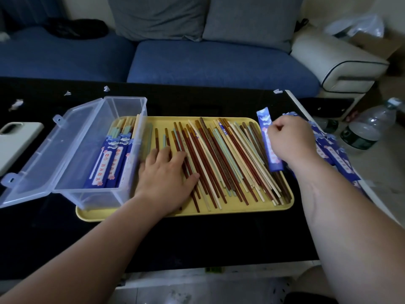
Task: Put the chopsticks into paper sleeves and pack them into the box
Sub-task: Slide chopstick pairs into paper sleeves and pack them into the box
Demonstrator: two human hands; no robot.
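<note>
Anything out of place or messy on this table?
Small white paper scraps lie scattered along the far edge of the black table. The loose chopsticks on the yellow tray lie crossed in a jumble of mixed colours. Nothing looks spilled or broken.

One tray (197, 211), one box (87, 196), perhaps forty loose chopsticks (219, 161).

Dim light fills a living room where a blue sofa (219, 62) with grey cushions (247, 18) stands beyond the fingers (175, 156), across a black table (197, 238). To their right are a white armrest (333, 62), a cardboard box (372, 43) and plastic bottles (368, 128) on a pale floor (385, 167).
</note>
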